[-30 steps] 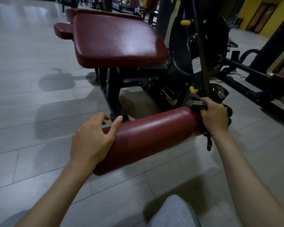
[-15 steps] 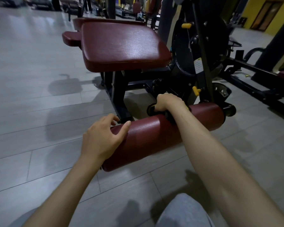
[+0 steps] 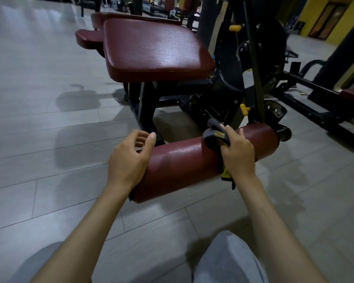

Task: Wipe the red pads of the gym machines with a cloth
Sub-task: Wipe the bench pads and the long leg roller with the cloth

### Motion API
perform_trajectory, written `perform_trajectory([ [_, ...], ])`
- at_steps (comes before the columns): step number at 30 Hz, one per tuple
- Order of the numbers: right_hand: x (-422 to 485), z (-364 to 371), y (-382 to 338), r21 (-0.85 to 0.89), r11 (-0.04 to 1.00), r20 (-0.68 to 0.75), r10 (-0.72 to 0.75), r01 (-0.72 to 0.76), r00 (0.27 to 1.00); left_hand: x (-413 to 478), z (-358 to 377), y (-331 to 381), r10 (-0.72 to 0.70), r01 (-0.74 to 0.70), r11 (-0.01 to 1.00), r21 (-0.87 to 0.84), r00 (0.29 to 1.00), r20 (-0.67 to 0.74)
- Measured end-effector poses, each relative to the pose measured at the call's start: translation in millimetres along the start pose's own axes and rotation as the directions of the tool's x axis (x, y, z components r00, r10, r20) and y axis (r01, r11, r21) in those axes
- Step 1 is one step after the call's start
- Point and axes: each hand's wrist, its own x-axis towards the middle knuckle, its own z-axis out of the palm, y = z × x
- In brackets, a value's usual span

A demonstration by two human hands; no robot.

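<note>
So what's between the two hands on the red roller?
Only a bare stretch of the red roller pad, seen in the head view. The left hand rests at its end; the right hand holds the cloth on it.

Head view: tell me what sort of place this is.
A gym, most likely. A black steel exercise machine carries a dark red padded seat and a dark red cylindrical roller pad, where the right hand holds a grey cloth; more machines stand behind.

Gym: red-padded weight machine (image 3: 155, 52), tiled floor (image 3: 39, 139).
</note>
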Motion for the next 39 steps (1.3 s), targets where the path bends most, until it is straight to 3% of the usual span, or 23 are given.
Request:
perform_trajectory([
  [2,-5,4,-26,-0.036,0.999,-0.106,0.035,-0.039,0.994,-1,-1,2,-0.012,0.012,1.0,-0.028,1.0,-0.016],
  [4,-20,14,-64,-0.042,0.999,-0.119,-0.014,0.009,0.993,-2,-2,3,-0.025,0.022,0.997,-0.076,0.999,-0.042],
  [7,-54,37,-120,0.014,0.97,-0.073,-0.241,0.242,0.968,-2,-2,0,-0.053,0.039,0.984,-0.176,0.995,-0.081],
  [10,-54,38,-123,0.026,0.905,0.003,-0.425,0.424,0.905,-2,-3,-3,-0.069,0.043,0.969,-0.241,0.992,-0.102],
  [13,-18,22,-85,-0.107,0.946,0.105,-0.294,0.305,0.95,0,-9,-8,-0.033,0.017,0.976,-0.215,0.997,-0.071],
  [16,10,3,-57,-0.207,0.978,0.043,-0.015,0.024,0.999,-1,-26,-20,0.018,-0.023,0.994,-0.11,0.999,-0.045],
  [18,6,4,-65,-0.23,0.972,0.007,0.057,-0.054,0.998,-3,-38,-29,0.014,-0.018,0.996,-0.086,0.999,-0.047],
  [20,-11,14,-93,-0.247,0.968,-0.001,0.047,-0.046,0.999,-4,-51,-36,-0.016,0.009,0.996,-0.093,0.997,-0.069],
  [24,-61,34,-168,-0.105,0.987,0.02,-0.122,0.124,0.992,-2,-68,-36,-0.059,0.043,0.99,-0.134,0.991,-0.122],
  [29,-93,53,-218,0.016,0.903,0.03,-0.431,0.43,0.902,2,-69,-27,-0.113,0.07,0.968,-0.24,0.979,-0.17],
  [33,-64,44,-176,0.044,0.932,0.062,-0.362,0.36,0.93,5,-51,-16,-0.059,0.022,0.978,-0.209,0.983,-0.172],
  [39,-8,17,-75,-0.144,0.965,0.034,-0.214,0.217,0.976,3,-6,1,0.006,-0.014,0.996,0.085,0.996,0.091],
])
